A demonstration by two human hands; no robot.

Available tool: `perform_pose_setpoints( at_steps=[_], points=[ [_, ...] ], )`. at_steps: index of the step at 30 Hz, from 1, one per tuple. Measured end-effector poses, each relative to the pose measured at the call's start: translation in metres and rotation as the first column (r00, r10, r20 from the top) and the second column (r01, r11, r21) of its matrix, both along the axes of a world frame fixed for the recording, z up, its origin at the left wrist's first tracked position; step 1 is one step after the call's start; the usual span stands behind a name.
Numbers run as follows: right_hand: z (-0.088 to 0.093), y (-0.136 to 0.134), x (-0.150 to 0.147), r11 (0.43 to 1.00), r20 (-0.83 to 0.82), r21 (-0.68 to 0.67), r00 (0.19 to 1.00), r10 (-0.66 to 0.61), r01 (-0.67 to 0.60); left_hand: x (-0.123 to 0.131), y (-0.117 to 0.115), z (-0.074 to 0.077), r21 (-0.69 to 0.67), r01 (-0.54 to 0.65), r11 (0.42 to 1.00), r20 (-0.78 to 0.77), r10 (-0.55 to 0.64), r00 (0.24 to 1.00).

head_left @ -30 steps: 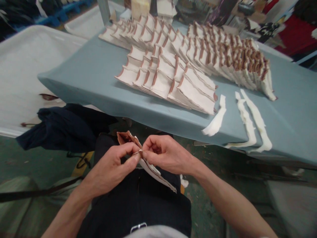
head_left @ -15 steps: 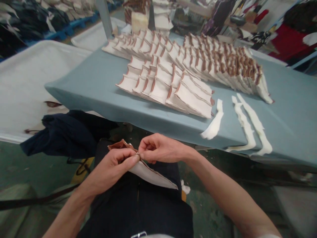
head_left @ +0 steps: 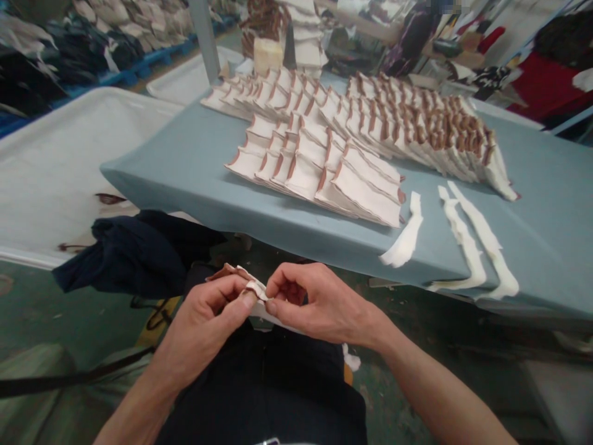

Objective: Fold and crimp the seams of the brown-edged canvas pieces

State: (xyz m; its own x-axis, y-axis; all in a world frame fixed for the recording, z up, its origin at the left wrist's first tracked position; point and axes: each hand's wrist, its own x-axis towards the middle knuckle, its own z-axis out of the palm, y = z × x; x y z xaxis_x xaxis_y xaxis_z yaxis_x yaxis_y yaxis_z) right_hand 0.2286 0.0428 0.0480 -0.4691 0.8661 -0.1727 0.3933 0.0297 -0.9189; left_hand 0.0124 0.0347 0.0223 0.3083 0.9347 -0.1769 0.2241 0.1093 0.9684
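Note:
Above my lap I hold a small brown-and-white sewn piece (head_left: 256, 290), its white side turned partly outward along the edge. My left hand (head_left: 208, 321) is closed on it, with thumb and bent forefinger pinching near the middle. My right hand (head_left: 319, 303) pinches the edge just to the right with thumb and fingertips. The fingers cover much of the piece. Similar pieces (head_left: 310, 161), white with brown edges, lie overlapped in rows on the table in front of me.
A blue-grey covered table (head_left: 162, 185) stands ahead, with longer rows of pieces (head_left: 417, 123) behind. White strips (head_left: 463, 241) lie at its near right edge. A white bin (head_left: 83, 142) and dark blue cloth (head_left: 125, 253) are at left. A person stands beyond the table.
Both hands have come slightly lower in view, and the right hand has shifted a little right. The piece's long white flap, spread to the right before, is now mostly hidden behind the right hand.

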Motion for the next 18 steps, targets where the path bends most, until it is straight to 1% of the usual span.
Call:
perform_pose_setpoints(
  at_steps=[2, 5, 7, 9, 11, 12, 14, 16, 18],
  points=[
    [-0.001, 0.001, -0.002, 1.0, -0.001, 0.004, 1.0, 0.0, 0.0, 0.001, -0.001, 0.002, -0.004, -0.013, 1.0, -0.022, 0.013, 1.0],
    [-0.003, 0.002, -0.004, 1.0, -0.024, -0.016, 1.0, 0.002, -0.003, -0.002, -0.002, -0.001, -0.029, -0.025, 0.999, -0.024, 0.025, 0.999],
    [-0.006, 0.003, -0.004, 0.998, -0.075, -0.062, 0.997, 0.004, -0.009, -0.005, -0.002, -0.005, -0.046, -0.022, 0.999, 0.001, 0.022, 1.0],
    [-0.009, 0.003, -0.003, 0.99, -0.163, -0.139, 0.987, 0.004, -0.027, -0.009, -0.002, -0.009, -0.068, -0.006, 0.998, 0.047, 0.009, 0.999],
    [-0.01, 0.004, -0.001, 0.976, -0.24, -0.209, 0.971, 0.003, -0.055, -0.011, -0.002, -0.011, -0.095, 0.016, 0.995, 0.097, -0.007, 0.995],
    [-0.01, 0.004, -0.001, 0.974, -0.251, -0.219, 0.968, 0.009, -0.066, -0.011, -0.002, -0.011, -0.104, 0.022, 0.994, 0.113, -0.01, 0.994],
    [-0.007, 0.005, 0.001, 0.985, -0.203, -0.154, 0.978, 0.045, -0.077, -0.011, -0.001, -0.01, -0.107, 0.016, 0.994, 0.117, -0.004, 0.993],
    [-0.003, 0.005, 0.002, 0.996, -0.086, 0.0, 0.993, 0.085, -0.085, -0.009, -0.001, -0.007, -0.091, -0.003, 0.996, 0.089, 0.011, 0.996],
    [0.002, 0.005, 0.001, 0.981, 0.043, 0.163, 0.994, 0.102, -0.108, -0.007, 0.0, -0.005, -0.074, -0.033, 0.997, 0.052, 0.037, 0.998]
  ],
)
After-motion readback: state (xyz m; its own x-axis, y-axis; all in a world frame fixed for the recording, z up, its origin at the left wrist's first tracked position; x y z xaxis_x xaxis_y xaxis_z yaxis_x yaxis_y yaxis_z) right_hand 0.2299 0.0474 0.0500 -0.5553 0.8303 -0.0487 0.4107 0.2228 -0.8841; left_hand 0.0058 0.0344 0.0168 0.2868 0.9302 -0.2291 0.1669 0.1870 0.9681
